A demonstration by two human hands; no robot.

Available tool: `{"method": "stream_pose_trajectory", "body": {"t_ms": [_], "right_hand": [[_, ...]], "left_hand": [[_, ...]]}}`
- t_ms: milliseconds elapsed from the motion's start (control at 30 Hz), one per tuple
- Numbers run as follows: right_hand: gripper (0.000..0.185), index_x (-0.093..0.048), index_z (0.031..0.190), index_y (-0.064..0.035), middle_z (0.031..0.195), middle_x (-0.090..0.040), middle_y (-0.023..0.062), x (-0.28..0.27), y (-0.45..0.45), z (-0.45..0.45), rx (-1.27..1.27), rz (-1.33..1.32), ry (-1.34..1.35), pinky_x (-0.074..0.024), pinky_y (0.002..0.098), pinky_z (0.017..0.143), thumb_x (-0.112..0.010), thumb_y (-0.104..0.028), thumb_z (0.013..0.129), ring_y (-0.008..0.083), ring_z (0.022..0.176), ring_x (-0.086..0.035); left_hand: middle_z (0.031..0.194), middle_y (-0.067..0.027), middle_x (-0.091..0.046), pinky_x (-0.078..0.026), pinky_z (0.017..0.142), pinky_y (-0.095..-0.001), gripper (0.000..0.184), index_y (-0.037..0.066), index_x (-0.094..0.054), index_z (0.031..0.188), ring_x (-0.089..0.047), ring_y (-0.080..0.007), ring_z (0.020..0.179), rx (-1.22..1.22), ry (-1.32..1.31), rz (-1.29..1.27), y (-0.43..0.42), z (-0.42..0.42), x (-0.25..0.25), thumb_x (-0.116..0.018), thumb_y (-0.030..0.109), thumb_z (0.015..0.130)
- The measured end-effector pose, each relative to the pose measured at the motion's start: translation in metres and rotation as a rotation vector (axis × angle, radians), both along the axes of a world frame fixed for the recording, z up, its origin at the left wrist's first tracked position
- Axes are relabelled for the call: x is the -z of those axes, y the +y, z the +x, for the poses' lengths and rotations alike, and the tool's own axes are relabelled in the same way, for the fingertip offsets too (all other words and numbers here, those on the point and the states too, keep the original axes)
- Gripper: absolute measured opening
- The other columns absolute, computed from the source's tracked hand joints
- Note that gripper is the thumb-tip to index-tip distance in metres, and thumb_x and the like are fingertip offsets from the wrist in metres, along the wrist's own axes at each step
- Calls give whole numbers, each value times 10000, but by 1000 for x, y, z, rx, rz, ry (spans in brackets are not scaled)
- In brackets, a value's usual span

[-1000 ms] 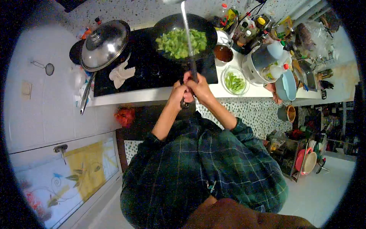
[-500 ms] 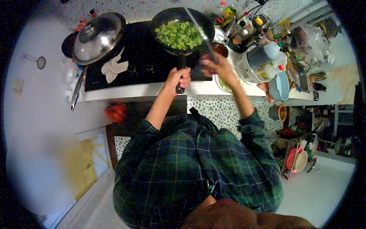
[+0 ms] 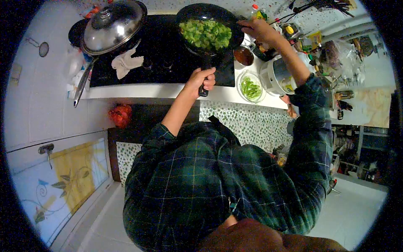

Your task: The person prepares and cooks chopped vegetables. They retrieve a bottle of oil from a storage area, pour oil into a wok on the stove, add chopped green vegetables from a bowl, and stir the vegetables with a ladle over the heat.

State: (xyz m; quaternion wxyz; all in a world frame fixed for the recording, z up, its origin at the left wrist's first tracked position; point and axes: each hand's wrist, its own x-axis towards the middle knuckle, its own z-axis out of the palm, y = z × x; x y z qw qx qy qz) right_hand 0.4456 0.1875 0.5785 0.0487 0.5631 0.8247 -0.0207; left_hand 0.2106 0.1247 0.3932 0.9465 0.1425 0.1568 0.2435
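My left hand [image 3: 200, 82] is closed around the black handle [image 3: 204, 75] of the wok [image 3: 183, 43]. Chopped green vegetables [image 3: 205, 34] lie inside the wok, which is on the black cooktop [image 3: 159, 40]. My right hand [image 3: 261, 32] is at the wok's right rim, palm down, its fingers pressed together around something dark and too small to make out. The long-handled utensil is not visible. Below that hand are a pot of reddish-brown contents [image 3: 243, 56] and a glass bowl [image 3: 240, 89] with green pieces [image 3: 250, 88].
A domed metal lid [image 3: 112, 31] covers a pan at the left of the cooktop, its long handle jutting over the counter edge. A white cloth [image 3: 126, 63] lies nearby. Right of the bowl stands a white appliance [image 3: 273, 74], with bottles and bags behind it.
The hands have parted. My right hand went up and right to the wok's rim, and the long utensil it held has left view. My left hand took hold of the wok handle.
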Motion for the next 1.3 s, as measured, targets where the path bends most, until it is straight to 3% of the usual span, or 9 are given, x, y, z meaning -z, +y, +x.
{"method": "stream_pose_trajectory", "body": {"t_ms": [233,333,400,533,733,933,1067,1233,1300], "right_hand": [[343,-544,1131,-169,811,-633,138,-68,-78,5,27,61,-500,-514,423,619,-523,-182,789,342,724,-615],[298,-584,1049,-153,790,-633,146,-94,-106,8,64,138,-443,-512,428,601,-546,-178,755,335,702,-617],[374,-493,1216,-236,877,-618,148,-98,-115,5,58,-23,-391,-481,415,657,-494,-208,844,332,772,-597],[320,-538,1169,-223,787,-618,159,-34,-91,-20,297,-32,-464,-477,434,637,-480,-272,858,347,735,-603],[280,-593,1061,-158,777,-614,185,-30,-88,-1,355,107,-230,-476,448,608,-439,-295,872,349,686,-603],[360,-476,1208,-202,814,-615,175,61,-85,19,227,166,-281,-485,436,543,-438,-181,850,351,663,-605],[387,-467,1231,-251,757,-617,175,1,-120,16,294,147,-189,-497,458,559,-411,-188,853,341,662,-615],[451,-421,1280,-243,853,-604,167,28,-136,7,295,104,-286,-477,440,607,-477,-176,838,346,688,-596],[407,-478,1242,-203,846,-611,148,16,-142,12,332,110,-142,-477,411,629,-494,-139,840,330,726,-598]], "left_hand": [[542,22,-434,-263,336,-210,216,109,-441,671,-371,-55,388,9,9,-3,2,1,4,-569,145,842],[548,21,-432,-268,337,-208,214,112,-439,673,-370,-55,391,16,-19,-2,1,1,2,-570,140,841],[548,22,-428,-269,337,-208,217,112,-436,672,-369,-55,392,9,-23,-13,0,2,-1,-571,138,839],[547,24,-417,-272,337,-209,216,108,-431,675,-368,-58,395,-39,57,0,-3,3,-7,-581,132,830],[553,15,-428,-275,336,-214,195,99,-445,697,-366,-63,396,-20,-16,-39,-1,2,0,-592,128,821],[554,7,-428,-283,337,-227,195,91,-444,693,-369,-75,395,-53,50,0,-4,4,-6,-573,121,835],[574,-11,-465,-302,348,-234,188,83,-466,706,-386,-84,400,-58,41,-65,1,-2,-5,-590,147,831],[697,-77,-581,-425,418,-274,238,69,-528,912,-522,-156,493,-129,172,25,-2,-1,-16,-617,271,821],[827,-92,-600,-474,525,-284,335,65,-515,1018,-565,-174,629,-242,366,216,-7,-20,-21,-603,326,828]]}}
